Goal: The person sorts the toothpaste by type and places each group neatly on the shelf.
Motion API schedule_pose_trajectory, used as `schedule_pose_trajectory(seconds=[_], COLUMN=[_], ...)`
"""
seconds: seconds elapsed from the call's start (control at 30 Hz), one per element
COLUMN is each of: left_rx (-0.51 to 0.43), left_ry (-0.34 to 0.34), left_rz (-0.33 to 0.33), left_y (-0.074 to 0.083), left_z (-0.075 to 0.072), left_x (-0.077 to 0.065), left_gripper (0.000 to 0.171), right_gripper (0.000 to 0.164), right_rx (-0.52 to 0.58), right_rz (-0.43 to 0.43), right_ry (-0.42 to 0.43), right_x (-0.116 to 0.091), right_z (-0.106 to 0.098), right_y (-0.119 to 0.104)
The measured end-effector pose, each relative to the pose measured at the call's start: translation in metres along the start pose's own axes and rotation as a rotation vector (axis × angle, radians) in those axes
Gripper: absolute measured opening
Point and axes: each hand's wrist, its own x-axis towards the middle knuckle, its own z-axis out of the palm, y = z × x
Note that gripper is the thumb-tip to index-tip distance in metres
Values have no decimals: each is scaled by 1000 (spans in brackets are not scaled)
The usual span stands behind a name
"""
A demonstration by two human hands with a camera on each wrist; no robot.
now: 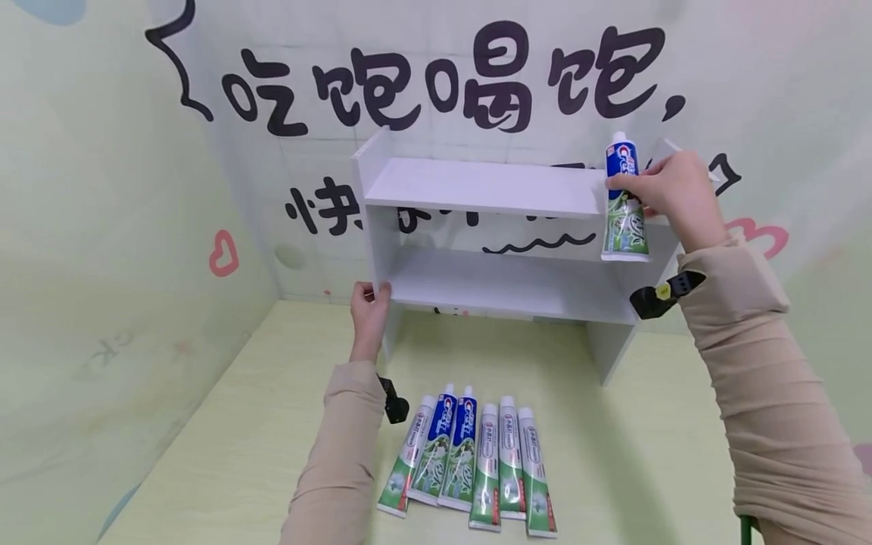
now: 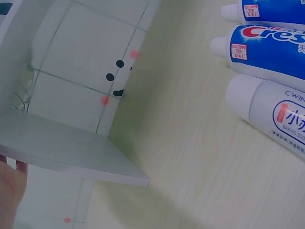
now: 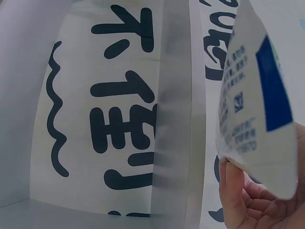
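Note:
My right hand [image 1: 674,193] pinches a blue, white and green Crest toothpaste tube [image 1: 625,227] between thumb and fingers. The tube is upright, cap at the top, in front of the upper board's right end. Its white printed back [image 3: 248,109] fills much of the right wrist view. At the left, my left hand [image 1: 370,314] grips the side panel of a white two-tier shelf [image 1: 490,185], thumb on the panel's front edge. The left wrist view shows only part of that hand [image 2: 12,191] beside the panel [image 2: 71,148].
On the pale wooden table [image 1: 238,424], before the shelf, several toothpaste tubes lie side by side, caps toward the shelf. Two are blue-green Crest tubes [image 1: 458,454]; the others are white-green tubes [image 1: 487,462]. A wall with black lettering [image 1: 500,76] stands close behind the shelf.

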Motion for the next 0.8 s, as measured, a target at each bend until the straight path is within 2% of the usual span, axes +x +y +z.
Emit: schedule_pose_trajectory(seconds=[0.33, 0.53, 0.8], left_rx=[7, 0, 11], left_ry=[-23, -32, -14], left_rz=[-3, 2, 13], left_y=[1, 2, 0], left_z=[-2, -3, -4], left_x=[-2, -3, -4], left_gripper=[27, 27, 24], right_gripper=[57, 51, 48], right_rx=[-34, -49, -91], right_rz=[50, 92, 99], right_ry=[-51, -49, -60], right_x=[27, 44, 59], right_z=[-3, -1, 6], right_y=[-7, -13, -7])
